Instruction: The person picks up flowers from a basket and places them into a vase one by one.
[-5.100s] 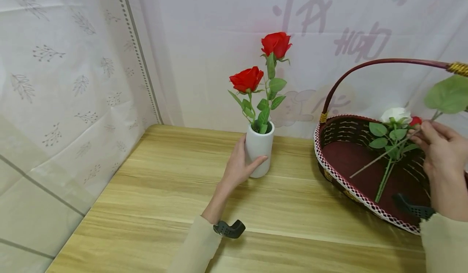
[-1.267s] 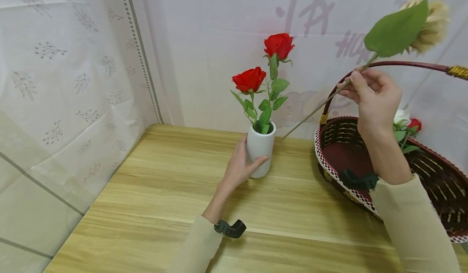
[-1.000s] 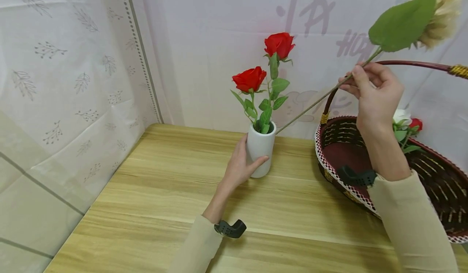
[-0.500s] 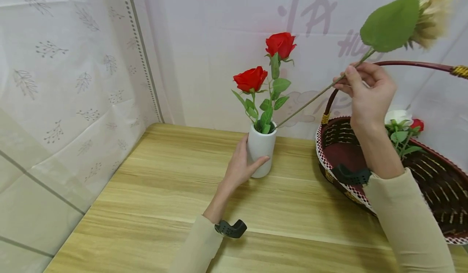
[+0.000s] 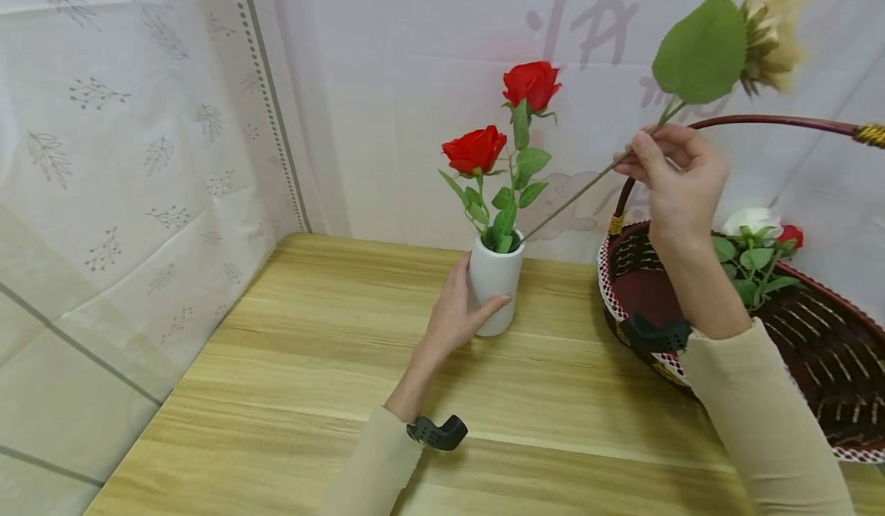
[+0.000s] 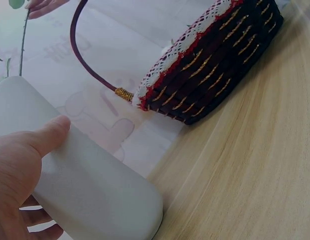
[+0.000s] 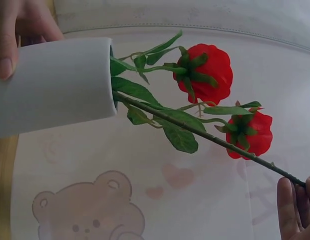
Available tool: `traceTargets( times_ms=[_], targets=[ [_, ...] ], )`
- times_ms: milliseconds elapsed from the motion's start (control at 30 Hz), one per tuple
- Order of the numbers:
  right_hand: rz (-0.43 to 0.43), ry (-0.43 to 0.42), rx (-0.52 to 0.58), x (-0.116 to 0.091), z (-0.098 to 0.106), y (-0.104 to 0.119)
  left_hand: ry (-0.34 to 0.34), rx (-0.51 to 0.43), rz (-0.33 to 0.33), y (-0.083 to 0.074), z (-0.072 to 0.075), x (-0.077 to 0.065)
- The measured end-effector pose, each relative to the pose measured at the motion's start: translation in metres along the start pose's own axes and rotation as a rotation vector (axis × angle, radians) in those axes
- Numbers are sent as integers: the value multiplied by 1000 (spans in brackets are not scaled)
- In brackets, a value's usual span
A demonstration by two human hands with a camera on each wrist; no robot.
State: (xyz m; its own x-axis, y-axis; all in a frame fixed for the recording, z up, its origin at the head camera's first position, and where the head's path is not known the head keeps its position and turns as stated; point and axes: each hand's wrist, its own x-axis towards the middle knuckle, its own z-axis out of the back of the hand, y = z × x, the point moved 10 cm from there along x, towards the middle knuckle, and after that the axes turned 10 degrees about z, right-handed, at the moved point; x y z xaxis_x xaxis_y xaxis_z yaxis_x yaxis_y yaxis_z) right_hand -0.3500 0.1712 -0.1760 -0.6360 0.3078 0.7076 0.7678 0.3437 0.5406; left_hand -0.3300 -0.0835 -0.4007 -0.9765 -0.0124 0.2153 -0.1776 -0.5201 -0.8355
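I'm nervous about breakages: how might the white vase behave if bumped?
The white vase would probably tip fairly readily, being tall and narrow with red roses rising above it. On its side, its rounded wall would likely let it roll. Its smooth surface may be slippery, though the left hand should steady it.

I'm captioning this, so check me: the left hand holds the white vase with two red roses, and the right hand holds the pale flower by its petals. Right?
Not quite: the right hand holds the pale flower by its stem, below the leaf, as the head view shows. The rest stands.
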Motion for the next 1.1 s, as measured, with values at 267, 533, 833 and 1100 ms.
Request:
traceTargets(
  times_ms=[267,533,833,1100],
  targets=[
    [-8,44,-45,-5,-2,-7,2,-3,-7,-1,-1,0],
    [-21,71,-44,-10,-5,-15,1,-8,-10,-1,0,0],
    [-52,86,-68,-19,-6,-25,7,-11,1,0,0,0],
    [-66,103,-81,-26,-8,-33,7,-4,9,1,-1,1]
  ],
)
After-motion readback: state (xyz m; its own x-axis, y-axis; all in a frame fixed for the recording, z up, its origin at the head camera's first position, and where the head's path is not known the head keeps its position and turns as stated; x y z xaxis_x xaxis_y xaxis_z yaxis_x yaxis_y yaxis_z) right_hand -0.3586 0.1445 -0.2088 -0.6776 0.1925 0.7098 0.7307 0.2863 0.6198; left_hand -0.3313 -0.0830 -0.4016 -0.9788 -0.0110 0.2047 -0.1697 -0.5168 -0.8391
